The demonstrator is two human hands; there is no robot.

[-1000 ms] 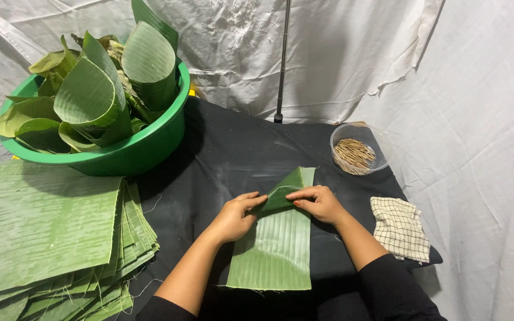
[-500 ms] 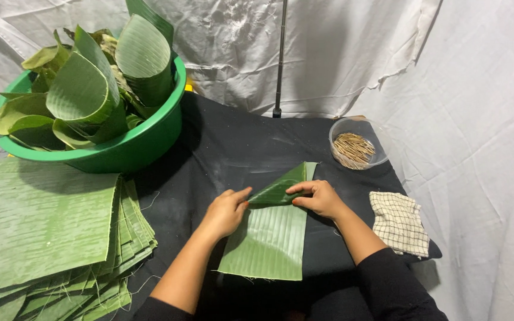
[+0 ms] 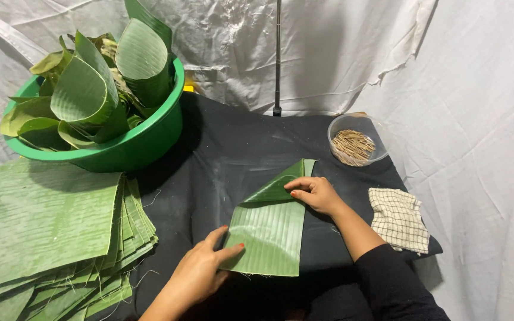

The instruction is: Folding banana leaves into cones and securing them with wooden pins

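A rectangular piece of green banana leaf lies on the black cloth in front of me, its far left corner folded over into a triangle. My right hand presses the folded flap down at the leaf's far right edge. My left hand pinches the leaf's near left corner between thumb and fingers.
A thick stack of flat cut leaf pieces lies at the left. Behind it stands a green basin full of rolled leaf cones. A clear bowl of small sticks and a checked cloth sit at the right. White sheets hang behind.
My left hand has slid from the fold near the leaf's top down to its near left corner. The right hand stays on the folded flap. The view has shifted slightly.
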